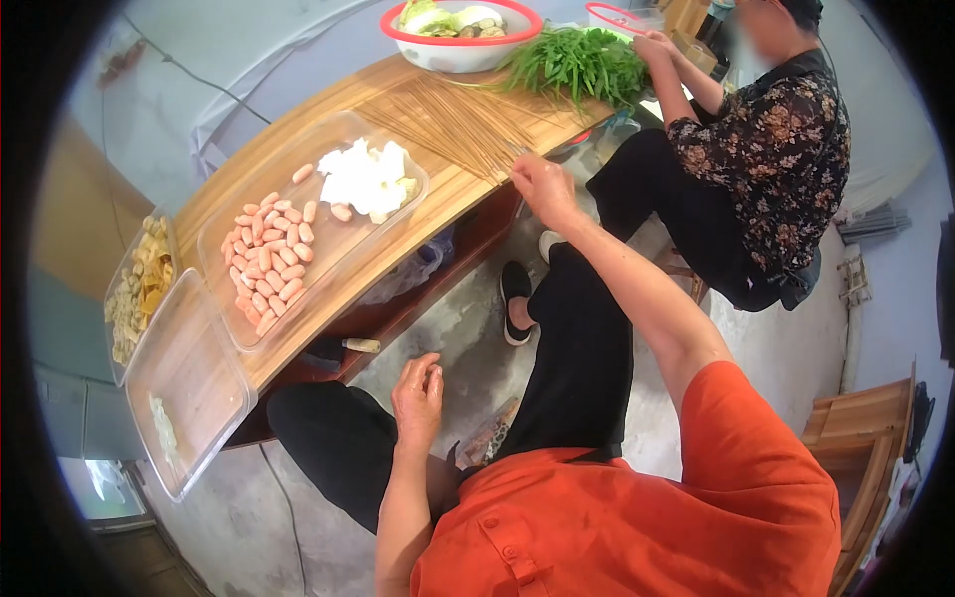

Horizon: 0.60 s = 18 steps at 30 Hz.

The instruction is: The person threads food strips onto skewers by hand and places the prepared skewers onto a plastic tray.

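My right hand [545,189] is at the table's edge, its fingertips pinched at the ends of the bamboo skewers [453,119], which lie spread across the wood. Above my knee, my left hand [418,400] hangs with fingers loosely bent and nothing visible in it. A clear plastic tray [343,264] on the table holds many small pink sausages [269,249] and a heap of white pieces [366,177] whose kind I cannot make out.
A second clear tray [204,398] juts over the table's near end, beside a tray of yellowish food pieces [139,289]. Leafy greens [582,62] and a red-rimmed basin [458,52] of vegetables stand at the far end. A seated co-worker [756,159] handles something near the greens.
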Each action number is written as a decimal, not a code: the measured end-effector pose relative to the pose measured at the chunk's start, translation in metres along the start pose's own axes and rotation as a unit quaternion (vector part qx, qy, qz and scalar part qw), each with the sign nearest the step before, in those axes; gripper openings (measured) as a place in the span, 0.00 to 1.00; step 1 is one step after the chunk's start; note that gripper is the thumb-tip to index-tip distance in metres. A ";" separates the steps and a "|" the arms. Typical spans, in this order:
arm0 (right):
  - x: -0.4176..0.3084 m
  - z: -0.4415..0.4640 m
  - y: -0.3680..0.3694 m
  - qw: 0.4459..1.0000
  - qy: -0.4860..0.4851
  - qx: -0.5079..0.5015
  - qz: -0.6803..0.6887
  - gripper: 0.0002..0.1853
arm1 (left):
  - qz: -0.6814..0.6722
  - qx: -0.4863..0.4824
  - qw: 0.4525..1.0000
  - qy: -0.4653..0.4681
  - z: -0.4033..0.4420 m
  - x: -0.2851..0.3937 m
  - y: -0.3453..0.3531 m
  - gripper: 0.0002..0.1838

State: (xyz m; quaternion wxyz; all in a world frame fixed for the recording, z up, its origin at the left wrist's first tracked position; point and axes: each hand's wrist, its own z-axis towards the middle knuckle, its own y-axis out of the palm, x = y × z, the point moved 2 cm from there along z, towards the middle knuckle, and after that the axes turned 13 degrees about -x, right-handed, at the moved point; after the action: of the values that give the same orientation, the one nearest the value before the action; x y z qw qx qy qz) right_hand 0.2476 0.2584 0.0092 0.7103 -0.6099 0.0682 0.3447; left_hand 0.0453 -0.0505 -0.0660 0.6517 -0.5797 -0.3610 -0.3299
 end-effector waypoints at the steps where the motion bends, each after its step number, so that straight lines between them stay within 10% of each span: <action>1: -0.006 -0.002 0.001 0.999 -0.047 0.012 -0.002 0.08 | 0.000 0.000 1.000 0.000 0.000 0.000 0.000 0.10; 18: -0.023 -0.013 0.010 0.982 -0.141 -0.117 -0.056 0.19 | 0.007 -0.001 1.000 -0.007 0.000 0.003 -0.001 0.11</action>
State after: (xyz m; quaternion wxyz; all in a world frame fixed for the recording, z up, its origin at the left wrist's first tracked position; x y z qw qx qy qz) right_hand 0.2292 0.2370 0.0098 0.6550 -0.6368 -0.1074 0.3923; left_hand 0.0457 -0.0504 -0.0625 0.6506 -0.5858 -0.3611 -0.3213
